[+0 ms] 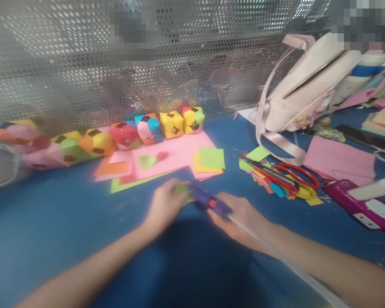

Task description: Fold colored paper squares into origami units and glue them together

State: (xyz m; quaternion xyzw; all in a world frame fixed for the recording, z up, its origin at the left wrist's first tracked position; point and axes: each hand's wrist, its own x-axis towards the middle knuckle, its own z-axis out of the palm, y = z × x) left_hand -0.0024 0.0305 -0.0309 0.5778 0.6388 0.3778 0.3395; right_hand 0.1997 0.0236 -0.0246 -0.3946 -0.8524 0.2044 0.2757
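My left hand (167,203) pinches a small green paper piece (182,191) above the blue table (67,214). Closed around a purple glue gun (211,202) is my right hand (240,218); the tool's front end reaches the green piece, and whether they touch is blurred. A white stick or cord (263,239) trails from the gun's rear along my right forearm. Just beyond my hands lie pink sheets (179,149), green and yellow square papers (211,158) and a small folded green piece (148,161).
Folded paper balls (147,129) line a perforated metal screen (192,55). To the right are scissors (308,175) on paper scraps, a purple power strip (361,205), pink paper (340,158), a dark phone (365,139) and a pale bag (295,94). A whitish translucent object (3,167) stands far left.
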